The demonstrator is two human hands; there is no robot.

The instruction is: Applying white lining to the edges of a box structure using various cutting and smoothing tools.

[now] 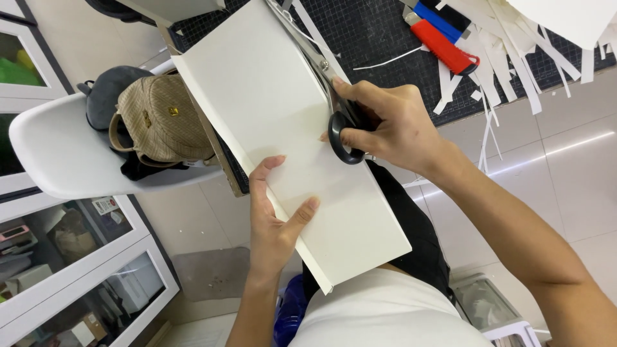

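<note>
A large sheet of white card (283,128) is being held out over the person's lap, its far end reaching across the near edge of the dark gridded cutting mat (379,38) on the tabletop. The right hand (392,125) is working a pair of black-handled scissors (321,71) along the sheet's right edge, fingers and thumb threaded through the loops and closed firmly on them; the blades are pointing away toward the mat. The left hand (273,222) is gripping the sheet's near left edge, thumb pressing on top and fingers curled around it, clamping the card.

To cut well here, it seems wise to be keeping the card taut and level with the left hand, feeding it steadily into the blades rather than pushing the scissors, and using long strokes without fully closing the tips, so the edge is not coming out jagged.

Farther out, narrow white paper strips (508,58) are lying at the mat's right side beside a red utility knife (445,46). To the left, a white chair (58,148) is carrying a woven tan backpack (160,119) and a grey cap (106,93), with glass-fronted cabinets (77,257) beyond.
</note>
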